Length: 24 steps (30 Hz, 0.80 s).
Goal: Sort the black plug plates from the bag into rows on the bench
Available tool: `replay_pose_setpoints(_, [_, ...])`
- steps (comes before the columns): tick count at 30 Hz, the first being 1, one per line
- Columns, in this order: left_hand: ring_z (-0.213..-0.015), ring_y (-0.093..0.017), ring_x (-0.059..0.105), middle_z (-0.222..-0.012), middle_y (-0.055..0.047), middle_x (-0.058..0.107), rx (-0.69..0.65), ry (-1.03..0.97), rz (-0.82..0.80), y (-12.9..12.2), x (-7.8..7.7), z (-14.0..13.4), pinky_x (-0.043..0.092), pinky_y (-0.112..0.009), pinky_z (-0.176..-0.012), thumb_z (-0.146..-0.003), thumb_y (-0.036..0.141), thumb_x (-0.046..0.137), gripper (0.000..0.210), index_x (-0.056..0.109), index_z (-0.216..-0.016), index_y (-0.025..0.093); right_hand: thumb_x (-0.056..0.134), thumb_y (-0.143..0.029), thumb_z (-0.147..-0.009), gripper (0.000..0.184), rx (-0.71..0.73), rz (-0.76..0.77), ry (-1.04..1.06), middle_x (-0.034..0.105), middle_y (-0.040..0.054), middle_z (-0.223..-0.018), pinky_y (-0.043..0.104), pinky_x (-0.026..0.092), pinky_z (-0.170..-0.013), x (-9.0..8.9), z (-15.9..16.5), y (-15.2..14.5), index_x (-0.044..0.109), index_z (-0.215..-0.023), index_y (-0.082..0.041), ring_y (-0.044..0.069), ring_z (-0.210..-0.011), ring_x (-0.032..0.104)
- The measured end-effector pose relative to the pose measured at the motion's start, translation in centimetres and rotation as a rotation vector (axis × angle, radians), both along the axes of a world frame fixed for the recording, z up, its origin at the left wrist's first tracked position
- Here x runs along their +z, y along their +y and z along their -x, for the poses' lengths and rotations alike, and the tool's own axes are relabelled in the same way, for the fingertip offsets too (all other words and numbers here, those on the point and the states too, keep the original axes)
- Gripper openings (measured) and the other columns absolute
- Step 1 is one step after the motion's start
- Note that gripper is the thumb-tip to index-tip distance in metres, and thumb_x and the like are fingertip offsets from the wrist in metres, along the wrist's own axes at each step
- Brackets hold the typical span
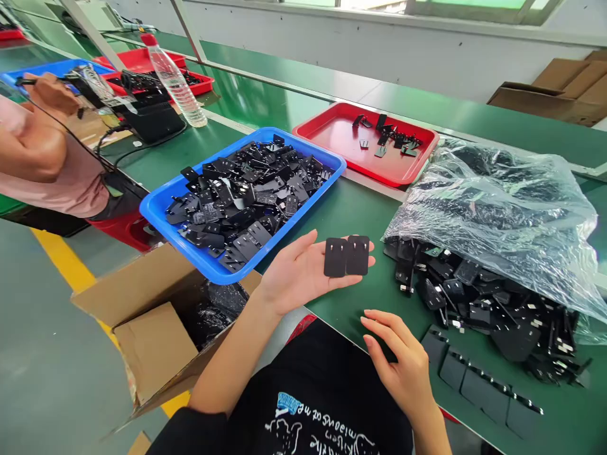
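Observation:
My left hand (pixel 303 272) is palm up over the table's front edge, fingers stretched out flat. It holds two small black rectangular plates (pixel 335 258) side by side across its fingers. Each plate has rounded corners and little shiny metal tabs near the top. Lower right, my right hand (pixel 398 360) hovers at the table edge with bent, parted fingers and nothing in them. Close to its right lies a row of several similar black plates (pixel 484 385). Behind that row spreads a loose heap of black plates (pixel 474 297), spilling from a clear plastic bag (pixel 516 215).
A blue tray (pixel 303 218) heaped with black plates stands left of centre. Behind it sits a red tray (pixel 327 126) with several pieces. An open cardboard box (pixel 156 335) is below left. A water bottle (pixel 177 85) and another person's arm (pixel 33 142) are farther left.

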<state>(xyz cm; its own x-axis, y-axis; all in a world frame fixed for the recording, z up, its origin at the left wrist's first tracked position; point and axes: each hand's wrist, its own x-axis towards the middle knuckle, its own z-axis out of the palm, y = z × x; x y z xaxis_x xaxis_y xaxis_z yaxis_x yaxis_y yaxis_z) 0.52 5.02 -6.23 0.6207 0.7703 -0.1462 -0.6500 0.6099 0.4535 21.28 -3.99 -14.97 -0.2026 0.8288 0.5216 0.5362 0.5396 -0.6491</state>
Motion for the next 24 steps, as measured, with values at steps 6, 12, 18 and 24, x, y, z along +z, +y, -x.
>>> replay_pose_setpoints(6, [-0.124,-0.032,0.056,-0.136,-0.021,0.056,-0.233,-0.051,0.179,-3.5,-3.0,-4.5,0.043,-0.042,-0.101,-0.101,0.041,0.028,0.056,0.058,-0.128,0.001,0.050,-0.017,-0.092,0.021,-0.399,-0.084,0.270,0.069,0.0071,-0.094,0.043,0.056,-0.073,1.7,-2.1,-1.9,0.067,-0.103,-0.024,0.023,-0.084,0.066])
replay_pose_setpoints(12, [-0.130,-0.032,0.050,-0.138,-0.020,0.055,-0.440,-0.163,0.306,-5.2,-3.8,-7.8,0.038,-0.043,-0.108,-0.099,0.043,0.038,0.055,0.056,-0.131,0.002,0.050,-0.031,-0.093,0.022,-0.626,0.014,0.449,0.064,0.0091,-0.097,0.044,0.056,-0.076,3.3,-4.9,-4.1,0.064,-0.108,-0.023,0.024,-0.087,0.063])
replay_pose_setpoints(18, [-0.130,-0.032,0.050,-0.134,-0.021,0.058,-0.472,-0.158,0.304,-4.9,-2.9,-8.7,0.032,-0.045,-0.111,-0.099,0.043,0.037,0.055,0.054,-0.133,0.002,0.056,-0.045,-0.091,0.048,-0.414,0.198,0.215,0.050,0.0110,-0.136,0.052,0.050,-0.099,4.0,-6.1,-5.6,0.047,-0.136,-0.029,0.030,-0.123,0.053])
replay_pose_setpoints(24, [-0.131,-0.029,0.048,-0.130,-0.017,0.061,-0.473,-0.144,0.326,-5.2,-3.3,-8.6,0.031,-0.043,-0.111,-0.098,0.042,0.041,0.050,0.059,-0.127,0.007,0.060,-0.039,-0.091,0.062,-0.252,0.308,0.134,0.045,0.0102,-0.145,0.053,0.045,-0.106,3.8,-5.9,-5.3,0.034,-0.146,-0.031,0.029,-0.132,0.046])
